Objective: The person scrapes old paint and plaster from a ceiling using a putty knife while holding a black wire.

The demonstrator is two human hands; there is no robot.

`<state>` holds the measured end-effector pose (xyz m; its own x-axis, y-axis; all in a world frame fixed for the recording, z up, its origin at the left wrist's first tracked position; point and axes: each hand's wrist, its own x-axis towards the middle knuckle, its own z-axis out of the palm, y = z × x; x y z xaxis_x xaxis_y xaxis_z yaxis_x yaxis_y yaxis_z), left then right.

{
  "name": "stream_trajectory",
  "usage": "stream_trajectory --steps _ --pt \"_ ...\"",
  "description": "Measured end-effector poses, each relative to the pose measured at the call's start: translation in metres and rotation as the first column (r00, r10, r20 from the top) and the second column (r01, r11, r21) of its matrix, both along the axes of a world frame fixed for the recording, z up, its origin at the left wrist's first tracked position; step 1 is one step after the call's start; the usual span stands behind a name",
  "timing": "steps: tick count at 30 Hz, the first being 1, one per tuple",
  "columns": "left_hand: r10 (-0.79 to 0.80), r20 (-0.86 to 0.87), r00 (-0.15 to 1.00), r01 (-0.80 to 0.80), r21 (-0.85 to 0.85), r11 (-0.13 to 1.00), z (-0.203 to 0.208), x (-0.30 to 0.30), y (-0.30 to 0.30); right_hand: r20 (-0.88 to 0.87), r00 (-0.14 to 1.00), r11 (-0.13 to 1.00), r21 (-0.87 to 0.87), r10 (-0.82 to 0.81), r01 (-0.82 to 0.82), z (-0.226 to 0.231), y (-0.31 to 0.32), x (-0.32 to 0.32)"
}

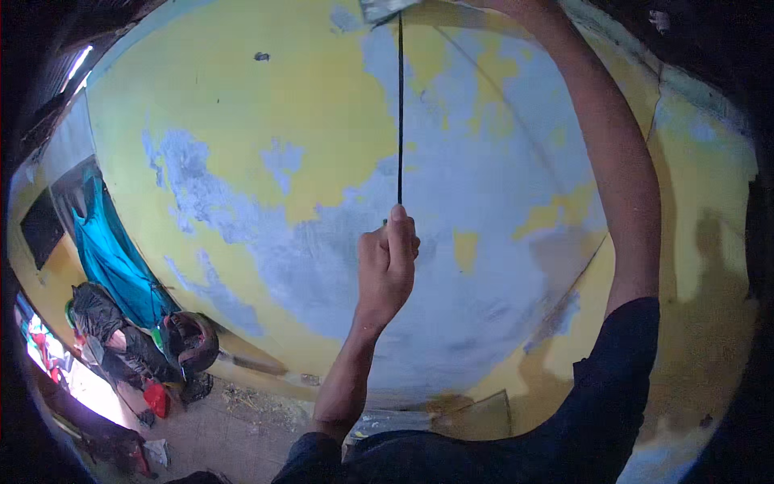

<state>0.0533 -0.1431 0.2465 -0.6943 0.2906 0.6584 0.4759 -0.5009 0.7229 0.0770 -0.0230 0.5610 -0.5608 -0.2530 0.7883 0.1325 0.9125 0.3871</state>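
My left hand (389,254) is closed in the middle of the view, thumb on top, in front of a patchy yellow and bluish-grey wall (322,97). From this fist a thin, straight black cord or rod (401,113) runs upward. Its top meets a silvery-grey flat piece (387,8), cut off by the upper edge. My right arm reaches up along the right side. Only part of my right hand (516,6) shows at the top edge, close to the silvery piece, and its fingers are mostly out of view.
A turquoise cloth (117,250) hangs at the left, above dark bags (117,331) and a rounded dark object with a reddish rim (193,340). A red item (157,398) lies below them. Crumbled debris (258,407) is scattered on the floor along the wall's foot.
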Motion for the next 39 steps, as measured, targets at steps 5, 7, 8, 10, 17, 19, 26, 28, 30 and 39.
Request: stream_trajectory --steps 5,7,8,10,17,19,26,28,30,39 --pt "0.016 0.009 1.0 -0.016 0.035 0.999 -0.006 -0.011 -0.011 0.103 0.994 0.999 -0.032 0.04 -0.037 -0.008 -0.029 -0.032" --pt "0.032 -0.017 0.999 -0.031 0.057 0.998 -0.007 -0.015 -0.012 0.107 0.994 0.999 -0.031 0.022 -0.019 -0.008 -0.034 -0.025" --pt "0.06 -0.049 0.997 -0.057 0.057 0.997 -0.006 -0.016 -0.012 0.11 0.994 1.0 -0.03 0.0 0.003 -0.009 -0.035 -0.022" --pt "0.077 -0.084 0.993 -0.073 0.055 0.996 -0.003 -0.013 -0.012 0.096 0.995 0.999 -0.029 0.038 -0.035 -0.005 -0.03 -0.023" --pt "0.019 -0.043 0.999 -0.016 0.047 0.999 0.0 -0.002 -0.017 0.162 0.958 0.97 -0.094 0.235 -0.223 -0.011 -0.031 -0.067" --pt "0.037 -0.028 0.999 -0.036 0.033 0.999 0.001 -0.001 -0.021 0.146 0.972 0.983 -0.014 0.184 -0.184 -0.017 -0.045 -0.094" --pt "0.122 -0.036 0.992 -0.124 -0.051 0.991 0.0 -0.025 -0.04 -0.029 0.953 0.937 0.196 0.301 -0.29 -0.065 -0.111 -0.181" --pt "0.132 -0.075 0.988 -0.138 -0.081 0.987 -0.001 -0.031 -0.045 -0.03 0.964 0.946 0.203 0.264 -0.253 -0.067 -0.112 -0.175" --pt "0.118 -0.076 0.99 -0.125 -0.096 0.988 -0.004 -0.034 -0.045 0.029 0.972 0.968 0.092 0.233 -0.235 -0.059 -0.094 -0.143" --pt "0.1 -0.089 0.991 -0.105 -0.057 0.993 0.008 -0.021 -0.04 -0.22 0.951 0.924 -0.267 0.218 -0.274 -0.153 0.047 0.044"
